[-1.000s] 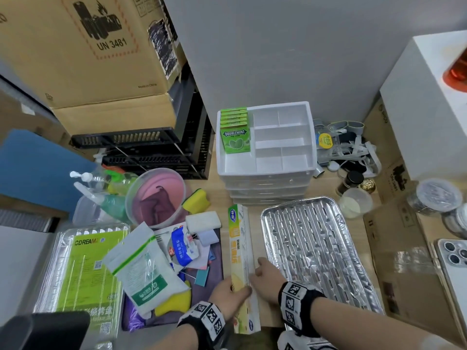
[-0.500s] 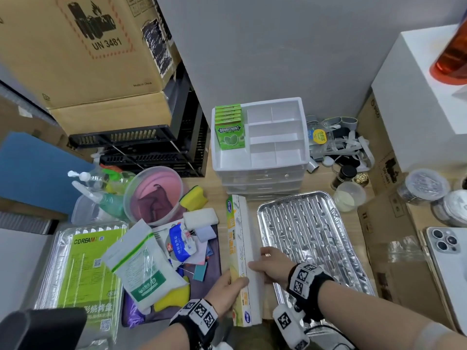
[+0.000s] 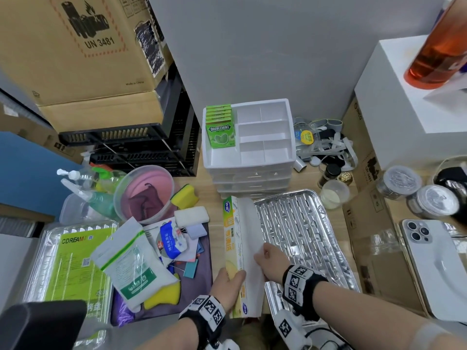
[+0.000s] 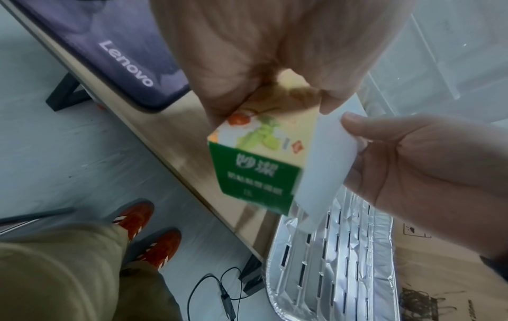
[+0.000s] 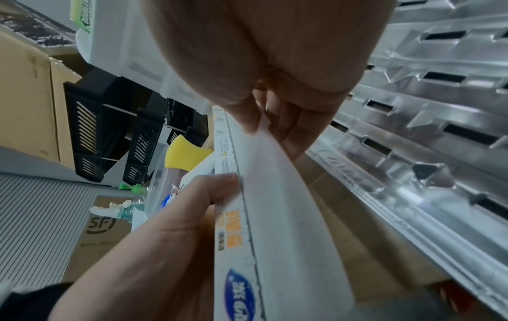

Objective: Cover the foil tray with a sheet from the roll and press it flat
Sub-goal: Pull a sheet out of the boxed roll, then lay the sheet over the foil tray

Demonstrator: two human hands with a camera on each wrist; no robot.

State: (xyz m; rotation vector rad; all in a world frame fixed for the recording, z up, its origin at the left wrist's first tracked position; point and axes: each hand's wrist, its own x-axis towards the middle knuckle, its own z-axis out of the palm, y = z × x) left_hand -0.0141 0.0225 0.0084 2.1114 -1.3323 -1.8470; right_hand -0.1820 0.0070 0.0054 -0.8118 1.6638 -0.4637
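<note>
The ribbed foil tray [image 3: 303,236] lies on the wooden table right of centre. Along its left side is the long yellow-green roll box [image 3: 230,238], lifted at its near end. My left hand [image 3: 231,276] grips that near end, thumb on top. A white sheet [image 3: 250,233] comes out of the box's right side and overlaps the tray's left rim. My right hand [image 3: 260,256] pinches the sheet's edge; the right wrist view shows thumb and fingers [image 5: 247,117] clamped on the sheet [image 5: 274,195]. In the left wrist view the box [image 4: 255,173] hangs above the table edge beside the tray [image 4: 329,271].
A white drawer organiser [image 3: 249,173] stands just behind the tray, a small plastic cup [image 3: 333,195] at its back right. Flat cardboard [image 3: 374,248] and a phone [image 3: 434,261] lie to the right. Sponges, packets and a pink bowl [image 3: 145,193] crowd the left.
My right hand has drawn a strip of white sheet out of the box, rightward onto the tray's left edge. My left hand has kept its hold on the box's near end.
</note>
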